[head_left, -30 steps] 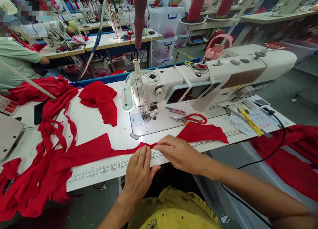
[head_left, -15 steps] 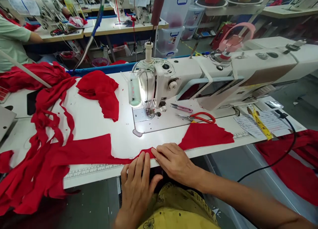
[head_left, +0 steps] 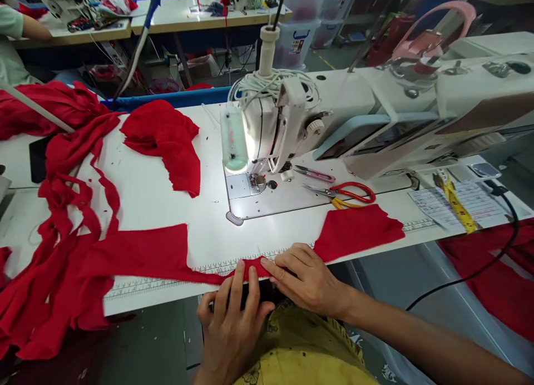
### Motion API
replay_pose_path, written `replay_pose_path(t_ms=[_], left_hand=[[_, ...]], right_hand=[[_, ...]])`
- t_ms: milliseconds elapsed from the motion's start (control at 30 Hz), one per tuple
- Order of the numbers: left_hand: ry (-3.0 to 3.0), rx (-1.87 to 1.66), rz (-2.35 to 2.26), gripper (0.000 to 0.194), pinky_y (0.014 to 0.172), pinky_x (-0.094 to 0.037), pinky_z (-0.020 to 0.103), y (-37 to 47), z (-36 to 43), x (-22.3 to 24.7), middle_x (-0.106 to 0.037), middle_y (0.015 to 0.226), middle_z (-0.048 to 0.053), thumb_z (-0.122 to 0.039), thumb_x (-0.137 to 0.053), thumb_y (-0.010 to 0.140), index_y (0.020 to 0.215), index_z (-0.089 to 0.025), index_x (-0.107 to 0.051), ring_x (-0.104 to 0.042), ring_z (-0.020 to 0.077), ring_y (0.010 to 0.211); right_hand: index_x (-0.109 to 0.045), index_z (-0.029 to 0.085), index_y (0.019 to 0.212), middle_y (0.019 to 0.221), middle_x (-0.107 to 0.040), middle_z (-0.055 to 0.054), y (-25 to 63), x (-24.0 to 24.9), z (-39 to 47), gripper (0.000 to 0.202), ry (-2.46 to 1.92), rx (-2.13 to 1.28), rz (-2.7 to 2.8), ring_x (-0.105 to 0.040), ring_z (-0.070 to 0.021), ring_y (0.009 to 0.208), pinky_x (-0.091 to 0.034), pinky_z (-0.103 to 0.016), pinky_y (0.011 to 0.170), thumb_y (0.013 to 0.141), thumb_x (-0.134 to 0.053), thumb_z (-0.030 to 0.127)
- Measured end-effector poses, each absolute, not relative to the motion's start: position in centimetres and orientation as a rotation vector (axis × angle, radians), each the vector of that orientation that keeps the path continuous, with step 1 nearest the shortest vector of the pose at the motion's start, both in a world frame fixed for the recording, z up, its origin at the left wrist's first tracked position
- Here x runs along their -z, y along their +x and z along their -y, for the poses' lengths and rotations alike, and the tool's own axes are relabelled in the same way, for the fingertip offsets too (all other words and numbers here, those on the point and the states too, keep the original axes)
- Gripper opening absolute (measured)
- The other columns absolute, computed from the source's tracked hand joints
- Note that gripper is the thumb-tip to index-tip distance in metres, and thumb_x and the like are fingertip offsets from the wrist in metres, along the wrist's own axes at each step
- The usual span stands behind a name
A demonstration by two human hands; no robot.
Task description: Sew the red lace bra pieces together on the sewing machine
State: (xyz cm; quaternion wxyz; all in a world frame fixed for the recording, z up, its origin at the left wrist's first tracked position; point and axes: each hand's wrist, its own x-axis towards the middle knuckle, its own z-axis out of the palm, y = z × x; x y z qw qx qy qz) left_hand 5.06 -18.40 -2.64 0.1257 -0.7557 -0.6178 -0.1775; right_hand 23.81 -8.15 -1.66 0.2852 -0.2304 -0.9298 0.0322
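A long piece of red fabric (head_left: 144,251) lies along the table's front edge, narrow in the middle and wide at both ends. My left hand (head_left: 236,324) has its fingers spread, with fingertips pressing on the narrow middle and the thumb apart below the edge. Just to its right, my right hand (head_left: 311,276) holds the same strip with bent fingers, the index fingertip on the cloth; its thumb is hidden. The wide right end of the fabric (head_left: 359,232) lies flat beyond my right hand. A printed ruler scale (head_left: 212,264) shows beside the strip.
Behind the hands stands a white sewing machine (head_left: 287,115). Red-handled scissors (head_left: 354,190) and a pink thread snipper (head_left: 319,174) lie on its bed. Red scraps (head_left: 167,146) and a tangled heap (head_left: 62,151) are at left. A yellow tape measure (head_left: 456,207) rests on paper at right.
The camera view has shifted, with the machine now nearer and farther right. My left fingers have spread a little more on the strip. My right hand's fingers are more bent, still on the cloth.
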Motion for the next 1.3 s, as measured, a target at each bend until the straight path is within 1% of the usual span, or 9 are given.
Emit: replay_pose_path(t_ms=[167, 267, 367, 433, 700, 900, 967, 1133, 1300], left_hand=[[-2.199, 0.545, 1.816, 0.052, 0.090, -0.036, 0.042, 5.2, 18.9, 3.1, -0.064, 0.137, 0.009, -0.043, -0.061, 0.094, 0.141, -0.022, -0.056, -0.062, 0.0273, 0.107], [-2.221, 0.536, 1.800, 0.052, 0.087, -0.038, 0.042, 4.9, 19.1, 3.1, -0.066, 0.134, 0.009, -0.040, -0.065, 0.092, 0.139, -0.020, -0.058, -0.063, 0.0273, 0.105], [-2.223, 0.510, 1.790, 0.051, 0.083, -0.039, 0.040, 4.8, 19.4, 3.1, -0.067, 0.133, 0.008, -0.039, -0.066, 0.092, 0.138, -0.020, -0.059, -0.063, 0.0270, 0.105], [-2.225, 0.486, 1.779, 0.052, 0.085, -0.040, 0.040, 4.7, 19.5, 3.3, -0.066, 0.135, 0.008, -0.039, -0.066, 0.091, 0.139, -0.021, -0.058, -0.064, 0.0272, 0.106], [-2.218, 0.366, 1.756, 0.054, 0.089, -0.043, 0.044, 4.9, 19.7, 4.0, -0.056, 0.145, 0.009, -0.040, -0.065, 0.090, 0.141, -0.024, -0.056, -0.063, 0.0305, 0.110], [-2.200, 0.262, 1.764, 0.053, 0.097, -0.044, 0.048, 5.3, 19.8, 3.9, -0.054, 0.147, 0.011, -0.033, -0.064, 0.092, 0.142, -0.021, -0.055, -0.062, 0.0321, 0.116], [-2.188, 0.235, 1.772, 0.054, 0.096, -0.045, 0.048, 5.3, 19.9, 3.9, -0.052, 0.148, 0.012, -0.030, -0.065, 0.091, 0.143, -0.020, -0.054, -0.062, 0.0323, 0.116], [-2.174, 0.267, 1.770, 0.055, 0.088, -0.048, 0.047, 5.3, 20.0, 4.3, -0.054, 0.147, 0.010, -0.025, -0.061, 0.091, 0.145, -0.026, -0.052, -0.062, 0.0318, 0.116], [-2.194, 0.306, 1.800, 0.058, 0.089, -0.047, 0.048, 5.2, 20.1, 4.7, -0.053, 0.148, 0.010, -0.026, -0.062, 0.090, 0.147, -0.027, -0.049, -0.062, 0.0328, 0.118]], right_hand=[[-0.060, 0.012, 0.128, 0.088, -0.067, -0.006, 23.9, 1.5, 8.0, 0.032, -0.618, -0.125, 2.489, -0.055, -0.0177, 0.080, -0.042, -0.035, 0.076, 0.096, -0.057, 0.016], [-0.062, 0.011, 0.122, 0.087, -0.067, -0.006, 24.0, 1.5, 8.1, 0.028, -0.600, -0.126, 2.489, -0.056, -0.0175, 0.080, -0.042, -0.035, 0.077, 0.094, -0.059, 0.015], [-0.063, 0.012, 0.121, 0.087, -0.068, -0.005, 24.0, 1.5, 8.2, 0.026, -0.599, -0.119, 2.494, -0.056, -0.0174, 0.080, -0.042, -0.035, 0.078, 0.095, -0.058, 0.017], [-0.062, 0.014, 0.123, 0.087, -0.067, -0.005, 23.9, 1.6, 8.3, 0.028, -0.620, -0.121, 2.493, -0.055, -0.0173, 0.080, -0.042, -0.035, 0.077, 0.096, -0.057, 0.018], [-0.061, 0.015, 0.126, 0.086, -0.066, -0.004, 23.9, 1.6, 8.4, 0.033, -0.650, -0.133, 2.492, -0.055, -0.0175, 0.079, -0.042, -0.036, 0.077, 0.094, -0.058, 0.017], [-0.061, 0.014, 0.125, 0.086, -0.067, -0.005, 23.9, 1.7, 8.3, 0.030, -0.656, -0.125, 2.488, -0.056, -0.0174, 0.079, -0.041, -0.036, 0.077, 0.095, -0.058, 0.017], [-0.061, 0.013, 0.123, 0.086, -0.067, -0.005, 23.8, 1.8, 8.3, 0.029, -0.651, -0.126, 2.480, -0.055, -0.0176, 0.079, -0.041, -0.036, 0.076, 0.094, -0.059, 0.017], [-0.062, 0.010, 0.121, 0.084, -0.066, -0.005, 23.8, 1.9, 8.3, 0.028, -0.642, -0.128, 2.478, -0.053, -0.0178, 0.078, -0.041, -0.036, 0.075, 0.093, -0.061, 0.016], [-0.062, 0.013, 0.121, 0.084, -0.067, -0.004, 23.8, 1.9, 8.4, 0.027, -0.657, -0.113, 2.478, -0.053, -0.0172, 0.079, -0.041, -0.035, 0.075, 0.095, -0.059, 0.017]])
